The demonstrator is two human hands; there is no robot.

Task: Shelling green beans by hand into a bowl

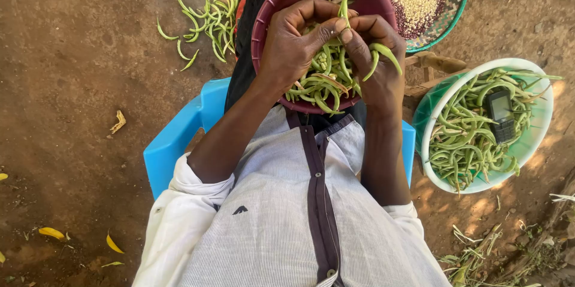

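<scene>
L hand (293,44): pinching green pod (344,1) w/ R hand (374,53).
R hand: also gripping curved pod (383,55).
Bowl (269,17): maroon, holding pods, resting on lap.

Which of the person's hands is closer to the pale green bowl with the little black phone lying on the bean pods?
The right hand. It works a green pod over the maroon bowl, on the side toward the pale green bowl; the left hand sits farther away, beyond it.
</scene>
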